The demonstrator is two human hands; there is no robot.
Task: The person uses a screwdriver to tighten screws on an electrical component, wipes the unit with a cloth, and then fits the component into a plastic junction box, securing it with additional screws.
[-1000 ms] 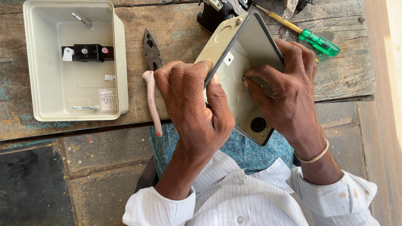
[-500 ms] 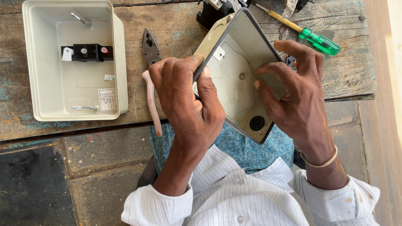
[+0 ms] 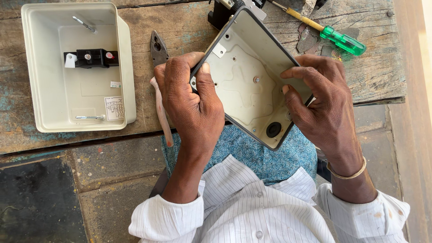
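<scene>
I hold a cream metal box shell (image 3: 245, 76) with a dark rim, tilted over my lap and the front edge of the wooden bench. Its hollow inside faces me, with small screw holes and a round black grommet hole (image 3: 273, 129) near its lower corner. My left hand (image 3: 191, 96) grips the shell's left rim, thumb inside. My right hand (image 3: 321, 105) clasps the right rim, fingers curled over the edge.
A second cream box half (image 3: 121, 67) with a black switch block (image 3: 91, 57) lies at the bench's left. Pliers (image 3: 158, 81) with pale handles lie beside my left hand. A green-handled screwdriver (image 3: 330, 33) rests at the back right. A stone floor (image 3: 54, 193) lies below.
The shell has turned from nearly edge-on until its open inside faces me. My right hand shifted from the inner face to the right rim.
</scene>
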